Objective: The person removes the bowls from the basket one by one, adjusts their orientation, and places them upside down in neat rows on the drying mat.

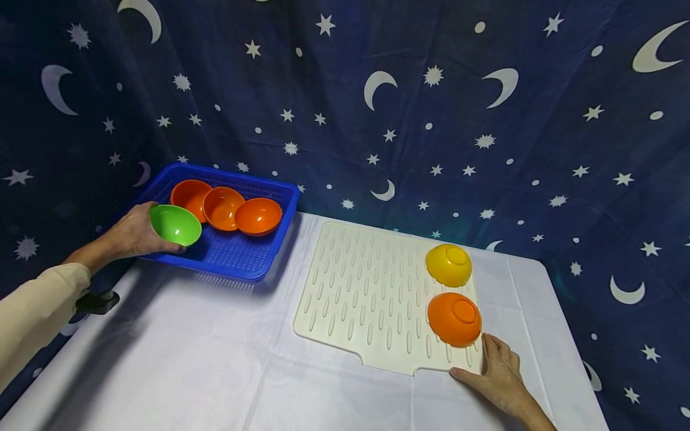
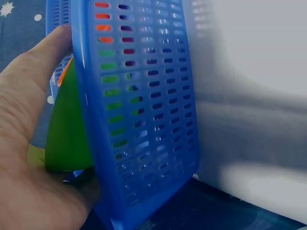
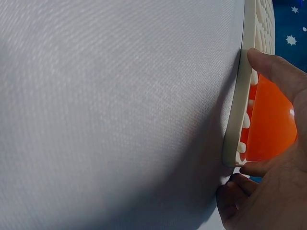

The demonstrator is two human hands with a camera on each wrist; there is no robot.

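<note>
The green bowl (image 1: 176, 225) is gripped by the left hand at (image 1: 141, 232) the blue basket's (image 1: 232, 254) near-left corner, hemmed in by three orange bowls (image 1: 222, 208). The draining mat's (image 1: 366, 293) corner is pinched by the right hand (image 1: 501, 376), beside an upturned orange bowl (image 1: 453, 321).

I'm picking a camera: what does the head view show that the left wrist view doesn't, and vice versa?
Head only: the ribbed mat, the upside-down orange bowl on it, and the right hand at the mat's corner. Left wrist only: green seen through slots in the blue basket's outer wall. Both: the basket, the white tablecloth, and the left hand holding the green bowl.
</note>
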